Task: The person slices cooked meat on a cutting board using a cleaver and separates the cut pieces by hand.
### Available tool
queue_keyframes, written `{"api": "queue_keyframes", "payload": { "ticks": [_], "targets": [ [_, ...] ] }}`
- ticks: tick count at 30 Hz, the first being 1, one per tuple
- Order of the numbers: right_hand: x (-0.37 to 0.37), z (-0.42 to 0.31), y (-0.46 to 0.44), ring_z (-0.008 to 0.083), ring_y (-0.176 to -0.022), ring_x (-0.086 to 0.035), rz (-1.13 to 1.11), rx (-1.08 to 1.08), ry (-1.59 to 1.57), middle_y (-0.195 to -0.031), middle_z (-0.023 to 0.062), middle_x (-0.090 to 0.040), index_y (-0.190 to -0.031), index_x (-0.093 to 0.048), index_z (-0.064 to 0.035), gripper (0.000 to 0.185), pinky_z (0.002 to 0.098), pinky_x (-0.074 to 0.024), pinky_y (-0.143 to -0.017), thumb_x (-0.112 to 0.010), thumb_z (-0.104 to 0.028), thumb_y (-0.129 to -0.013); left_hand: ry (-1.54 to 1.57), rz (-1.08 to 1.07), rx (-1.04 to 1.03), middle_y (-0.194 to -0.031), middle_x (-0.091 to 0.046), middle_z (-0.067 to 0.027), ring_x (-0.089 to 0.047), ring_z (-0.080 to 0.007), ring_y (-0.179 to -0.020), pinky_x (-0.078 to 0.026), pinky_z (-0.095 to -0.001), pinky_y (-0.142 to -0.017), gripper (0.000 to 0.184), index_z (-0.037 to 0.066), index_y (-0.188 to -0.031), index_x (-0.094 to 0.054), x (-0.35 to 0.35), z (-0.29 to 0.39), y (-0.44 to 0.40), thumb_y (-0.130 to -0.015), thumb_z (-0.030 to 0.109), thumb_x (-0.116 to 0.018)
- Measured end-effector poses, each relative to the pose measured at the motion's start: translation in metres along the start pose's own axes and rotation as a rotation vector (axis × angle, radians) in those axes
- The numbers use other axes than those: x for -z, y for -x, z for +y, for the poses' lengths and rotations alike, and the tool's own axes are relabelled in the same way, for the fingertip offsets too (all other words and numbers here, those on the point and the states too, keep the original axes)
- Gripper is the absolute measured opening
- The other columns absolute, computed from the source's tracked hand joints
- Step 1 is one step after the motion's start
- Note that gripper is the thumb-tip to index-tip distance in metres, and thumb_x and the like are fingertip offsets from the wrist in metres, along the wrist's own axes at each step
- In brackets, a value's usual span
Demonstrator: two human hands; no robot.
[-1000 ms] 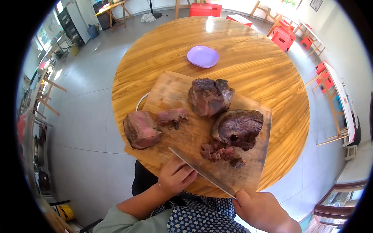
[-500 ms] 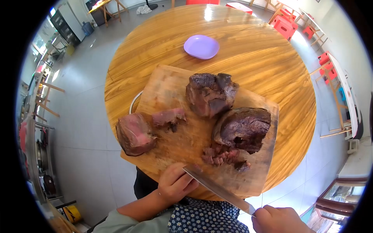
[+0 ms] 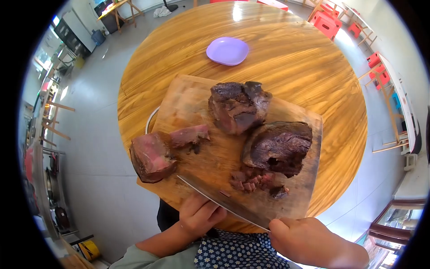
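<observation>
My right hand (image 3: 300,235) is wrapped round the handle of a large kitchen knife (image 3: 224,201), whose blade points to the upper left across the near side of a wooden cutting board (image 3: 188,94). My left hand (image 3: 199,213) is closed, fingers curled against the near side of the blade; whatever they hold is hidden. A thin strip of meat (image 3: 225,193) lies just beyond the blade. Several sliced meat pieces (image 3: 253,180) are heaped farther right, below a dark chunk of meat (image 3: 280,145). Another dark chunk (image 3: 239,107) sits behind, and a pinkish cut block (image 3: 153,157) lies at left.
The board rests on a round wooden table (image 3: 313,67), partly over its near edge. A purple plate (image 3: 227,51) stands toward the back. A narrow meat piece (image 3: 190,135) and a dark scrap (image 3: 279,192) are on the board. Red stools (image 3: 326,24) stand beyond the table.
The knife has moved left and slightly up with my right hand, so its tip is now beyond my left hand. The thin meat strip now shows beside the blade. My left hand stays nearly in place.
</observation>
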State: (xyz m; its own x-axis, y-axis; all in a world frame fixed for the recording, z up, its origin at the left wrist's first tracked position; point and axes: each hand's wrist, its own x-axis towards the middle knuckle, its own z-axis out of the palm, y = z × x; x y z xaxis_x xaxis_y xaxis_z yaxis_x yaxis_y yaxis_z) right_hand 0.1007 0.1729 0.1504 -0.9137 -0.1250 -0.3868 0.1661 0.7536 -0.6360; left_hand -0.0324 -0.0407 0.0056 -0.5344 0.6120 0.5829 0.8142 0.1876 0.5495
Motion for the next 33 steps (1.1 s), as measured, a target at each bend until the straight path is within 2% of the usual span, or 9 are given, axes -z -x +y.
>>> {"api": "queue_keyframes", "payload": {
  "ticks": [3, 5, 6, 8, 11, 20, 21, 25, 33],
  "targets": [
    [0.001, -0.001, 0.01, 0.0446, -0.065, -0.063, 0.056, -0.003, 0.047, -0.075, 0.0226, -0.061, -0.097, -0.048, -0.0041, 0.012, 0.0524, -0.0489, -0.055, -0.058, -0.009, -0.091, 0.015, -0.013, 0.003, -0.096, -0.072, -0.0133, -0.07, -0.0307, -0.084, -0.058, -0.0387, -0.077, 0.027, -0.003, -0.094, -0.073, 0.001, 0.0, 0.0, -0.067, -0.004, -0.077],
    [0.016, -0.006, 0.021, 0.0381, -0.062, -0.065, -0.244, -0.142, 0.083, -0.081, 0.0149, -0.064, -0.095, -0.052, -0.0025, 0.019, 0.0456, -0.0555, -0.057, -0.063, -0.019, -0.095, 0.041, -0.018, 0.009, -0.096, -0.072, -0.013, -0.071, -0.0304, -0.084, -0.058, -0.0383, -0.077, 0.028, -0.003, -0.095, -0.073, 0.001, -0.001, 0.0, -0.067, -0.005, -0.076],
    [0.014, -0.004, 0.025, 0.0381, -0.062, -0.065, -0.255, -0.151, 0.087, -0.081, 0.0149, -0.064, -0.095, -0.052, -0.0025, 0.019, 0.0456, -0.0555, -0.057, -0.063, -0.019, -0.095, 0.047, -0.019, -0.005, -0.097, -0.072, -0.0128, -0.07, -0.03, -0.084, -0.058, -0.0377, -0.077, 0.027, -0.003, -0.095, -0.073, 0.001, -0.001, -0.001, -0.068, -0.004, -0.077],
    [0.002, -0.001, 0.033, 0.0462, -0.077, -0.066, -0.193, -0.165, 0.098, -0.092, 0.0271, -0.064, -0.115, -0.047, 0.0019, 0.025, 0.0531, -0.0528, -0.067, -0.05, -0.006, -0.091, 0.058, -0.018, -0.017, -0.098, -0.073, -0.0127, -0.07, -0.0296, -0.084, -0.058, -0.037, -0.076, 0.027, -0.003, -0.095, -0.073, 0.0, -0.001, -0.001, -0.069, -0.003, -0.078],
    [0.005, 0.01, 0.012, 0.0411, -0.066, -0.066, -0.2, -0.086, 0.067, -0.084, 0.0181, -0.066, -0.098, -0.05, -0.0026, 0.018, 0.0482, -0.0552, -0.06, -0.058, -0.018, -0.097, 0.001, 0.038, -0.027, -0.097, -0.072, -0.0112, -0.07, -0.0293, -0.084, -0.058, -0.0363, -0.075, 0.026, -0.001, -0.095, -0.073, -0.001, 0.0, -0.001, -0.07, -0.001, -0.08],
    [-0.015, 0.012, -0.039, 0.0478, -0.074, -0.064, 0.078, 0.037, -0.039, -0.076, 0.0243, -0.066, -0.102, -0.047, -0.0041, 0.024, 0.0573, -0.0482, -0.065, -0.052, -0.027, -0.102, -0.045, 0.125, -0.054, -0.094, -0.07, -0.012, -0.069, -0.0297, -0.081, -0.057, -0.036, -0.072, 0.025, 0.0, -0.094, -0.072, -0.004, 0.005, 0.001, -0.07, -0.002, -0.082],
    [-0.011, 0.016, -0.035, 0.0479, -0.075, -0.064, 0.066, -0.042, -0.056, -0.078, 0.0253, -0.066, -0.102, -0.047, -0.0043, 0.025, 0.0559, -0.0481, -0.065, -0.054, -0.029, -0.103, 0.001, 0.127, -0.051, -0.094, -0.07, -0.0124, -0.068, -0.0298, -0.08, -0.056, -0.0358, -0.071, 0.025, 0.0, -0.094, -0.072, -0.003, 0.005, 0.002, -0.071, -0.002, -0.082],
    [-0.001, 0.023, -0.005, 0.0473, -0.072, -0.063, 0.189, -0.094, -0.105, -0.075, 0.023, -0.064, -0.1, -0.049, -0.0045, 0.025, 0.0526, -0.0484, -0.061, -0.063, -0.025, -0.099, 0.02, 0.158, -0.048, -0.093, -0.07, -0.0126, -0.067, -0.0288, -0.079, -0.055, -0.0349, -0.068, 0.026, 0.0, -0.096, -0.071, -0.006, 0.003, 0.006, -0.073, -0.002, -0.083],
    [-0.01, -0.007, 0.029, 0.0418, -0.068, -0.064, 0.237, -0.083, 0.124, -0.075, 0.0194, -0.063, -0.093, -0.052, -0.0041, 0.023, 0.0502, -0.0503, -0.059, -0.065, -0.022, -0.095, 0.026, 0.148, -0.086, -0.094, -0.068, -0.0113, -0.066, -0.0266, -0.08, -0.053, -0.0337, -0.068, 0.025, 0.0, -0.096, -0.071, -0.006, -0.001, 0.006, -0.075, -0.002, -0.084]
  ]
}}
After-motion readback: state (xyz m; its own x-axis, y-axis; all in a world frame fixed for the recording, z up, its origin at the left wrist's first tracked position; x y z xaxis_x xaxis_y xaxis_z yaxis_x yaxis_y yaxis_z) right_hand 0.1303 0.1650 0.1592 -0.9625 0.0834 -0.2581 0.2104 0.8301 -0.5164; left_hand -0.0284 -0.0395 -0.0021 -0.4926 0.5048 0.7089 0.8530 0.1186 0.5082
